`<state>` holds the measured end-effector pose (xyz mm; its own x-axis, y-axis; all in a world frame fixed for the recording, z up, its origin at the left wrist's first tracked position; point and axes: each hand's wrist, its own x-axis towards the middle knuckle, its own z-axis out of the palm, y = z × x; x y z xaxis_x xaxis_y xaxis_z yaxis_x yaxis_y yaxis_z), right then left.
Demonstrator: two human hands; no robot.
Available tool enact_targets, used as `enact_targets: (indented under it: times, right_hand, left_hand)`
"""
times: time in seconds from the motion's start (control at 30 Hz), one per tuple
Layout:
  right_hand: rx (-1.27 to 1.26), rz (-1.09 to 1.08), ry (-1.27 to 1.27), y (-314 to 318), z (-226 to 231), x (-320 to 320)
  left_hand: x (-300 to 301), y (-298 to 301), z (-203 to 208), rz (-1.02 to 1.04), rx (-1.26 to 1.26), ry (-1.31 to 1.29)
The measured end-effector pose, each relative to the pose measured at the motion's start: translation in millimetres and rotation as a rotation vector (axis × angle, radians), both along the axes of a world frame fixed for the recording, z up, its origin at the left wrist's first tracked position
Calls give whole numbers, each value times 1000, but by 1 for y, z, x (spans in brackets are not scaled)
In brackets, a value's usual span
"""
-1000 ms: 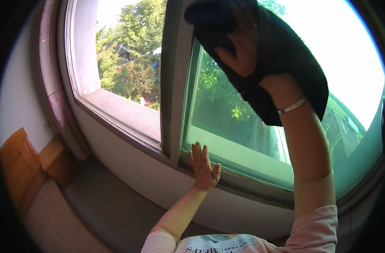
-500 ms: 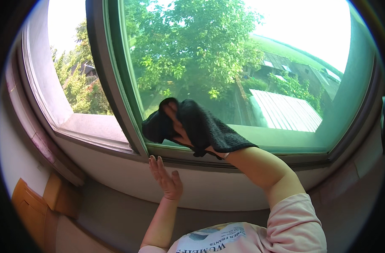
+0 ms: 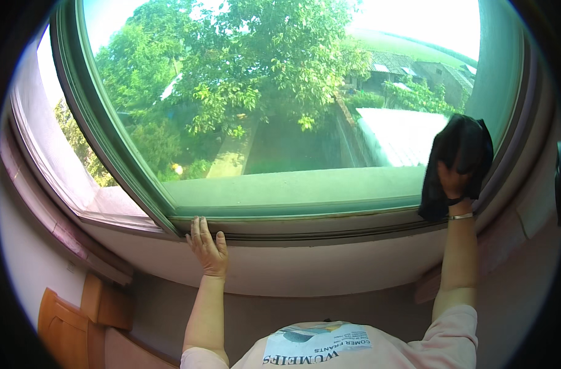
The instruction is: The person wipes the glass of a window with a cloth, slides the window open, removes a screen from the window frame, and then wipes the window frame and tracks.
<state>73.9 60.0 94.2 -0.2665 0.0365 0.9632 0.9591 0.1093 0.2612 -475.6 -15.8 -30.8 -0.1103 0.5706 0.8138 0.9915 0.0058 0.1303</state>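
A black cloth (image 3: 457, 144) is draped over the fingers of my right hand (image 3: 454, 183), which presses it against the lower right part of the green-tinted window pane (image 3: 280, 187). The cloth hides most of those fingers, and a bracelet circles that wrist. My left hand (image 3: 209, 249) is open, its fingers stretched up onto the bottom window frame (image 3: 305, 232) near the lower left corner of the sash. Nothing is in the left hand.
To the left, the sash's dark upright frame (image 3: 96, 117) borders a gap opening outdoors. Below the window runs a pale wall (image 3: 292, 270). A wooden cabinet (image 3: 65, 329) stands at the lower left. Trees and roofs show outside.
My right hand has carried the cloth from the pane's lower left corner across to its lower right side. My left hand has come to rest on the frame, and the view has shifted.
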Motion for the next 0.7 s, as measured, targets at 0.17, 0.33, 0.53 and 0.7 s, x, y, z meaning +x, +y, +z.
enact_targets:
  times: [0.17,0.33,0.53,0.7]
  right_hand:
    - [-239,-386,46,-30,-43,115]
    - [-841,-119,140,-34,-43,78]
    - [-729,224,-86,-46,-8,-89]
    - [-650,425,-187,-30,1,-182]
  left_hand:
    - [-5,-8,5,-29,-38,-17]
    - [1,-6,6,-55,-26,-62]
    - [14,-11,6,-44,66,-71]
    - [37,-4,7,-92,72,-85]
